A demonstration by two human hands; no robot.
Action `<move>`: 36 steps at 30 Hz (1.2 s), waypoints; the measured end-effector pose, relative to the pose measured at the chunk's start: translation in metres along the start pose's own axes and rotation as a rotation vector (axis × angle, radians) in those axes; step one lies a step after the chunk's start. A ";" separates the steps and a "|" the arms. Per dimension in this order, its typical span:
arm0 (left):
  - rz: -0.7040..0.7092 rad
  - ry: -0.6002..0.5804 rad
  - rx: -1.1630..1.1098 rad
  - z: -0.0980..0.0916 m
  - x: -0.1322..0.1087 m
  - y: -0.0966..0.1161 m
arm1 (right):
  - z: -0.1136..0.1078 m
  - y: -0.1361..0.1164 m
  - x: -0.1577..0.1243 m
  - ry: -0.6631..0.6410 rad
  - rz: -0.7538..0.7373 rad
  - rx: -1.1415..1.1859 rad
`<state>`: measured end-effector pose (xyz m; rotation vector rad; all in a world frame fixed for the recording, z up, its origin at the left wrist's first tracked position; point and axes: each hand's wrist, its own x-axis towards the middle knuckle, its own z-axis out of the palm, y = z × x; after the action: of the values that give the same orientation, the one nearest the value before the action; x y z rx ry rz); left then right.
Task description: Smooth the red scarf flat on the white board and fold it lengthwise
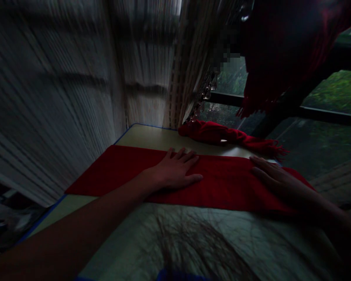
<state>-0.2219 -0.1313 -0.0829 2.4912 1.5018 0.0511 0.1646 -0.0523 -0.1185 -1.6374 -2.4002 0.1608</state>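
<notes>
A red cloth (222, 183), folded into a long strip, lies flat across the pale table (155, 134). On its middle my left hand (178, 169) rests palm down, with the fingers spread. My right hand (270, 173) lies on the cloth towards its right end, fingers stretched out and close together. Beyond the cloth, a bunched red scarf (222, 132) with a fringed end lies along the far side of the table. Neither hand touches that scarf.
String curtains (76, 78) hang along the left and far side. A dark red fringed cloth (269, 70) hangs at the upper right before the window (333, 97). Blue edging (123, 136) runs round the table. Some hair (199, 242) covers part of the near table.
</notes>
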 end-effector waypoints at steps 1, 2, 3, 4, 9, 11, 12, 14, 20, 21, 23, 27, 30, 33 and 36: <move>-0.001 -0.002 0.003 0.000 0.000 0.000 | -0.001 -0.001 0.000 -0.006 0.004 0.000; -0.003 -0.003 0.005 -0.001 0.000 0.001 | -0.001 -0.002 0.000 -0.011 0.009 -0.001; -0.005 -0.005 0.007 -0.001 -0.001 0.001 | -0.002 -0.003 0.000 -0.018 0.016 -0.003; -0.009 -0.009 0.008 -0.002 -0.001 0.002 | -0.002 -0.004 0.000 -0.023 0.022 -0.006; -0.016 -0.023 0.012 -0.003 -0.002 0.003 | -0.004 -0.008 0.000 -0.040 0.012 -0.025; -0.012 -0.017 0.016 -0.003 -0.001 0.003 | -0.003 -0.007 0.001 -0.041 -0.005 -0.030; -0.012 -0.015 0.017 -0.003 -0.001 0.003 | -0.003 -0.006 0.001 -0.038 -0.009 -0.029; -0.013 -0.016 0.014 -0.002 -0.001 0.003 | -0.002 -0.005 0.001 -0.031 -0.012 -0.025; 0.001 -0.004 -0.005 0.000 0.000 0.000 | 0.000 -0.002 0.000 -0.017 -0.001 -0.006; -0.002 -0.007 -0.004 0.000 0.001 0.000 | 0.000 -0.002 0.001 -0.022 0.005 0.003; -0.006 -0.010 -0.003 0.001 0.001 -0.001 | 0.000 -0.004 0.002 -0.031 0.015 0.018; 0.007 0.030 -0.018 0.003 0.001 -0.004 | -0.002 -0.013 0.002 -0.037 0.029 0.073; 0.001 0.041 -0.027 0.007 0.004 -0.008 | -0.004 -0.018 0.002 -0.040 0.013 0.051; -0.003 0.086 -0.035 0.011 0.007 -0.011 | -0.007 -0.019 0.003 -0.009 -0.004 0.038; -0.015 0.146 -0.031 0.012 0.010 -0.011 | -0.011 -0.022 0.002 0.035 -0.036 0.057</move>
<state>-0.2246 -0.1203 -0.0979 2.4989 1.5616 0.2569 0.1466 -0.0588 -0.1026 -1.5587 -2.3745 0.1913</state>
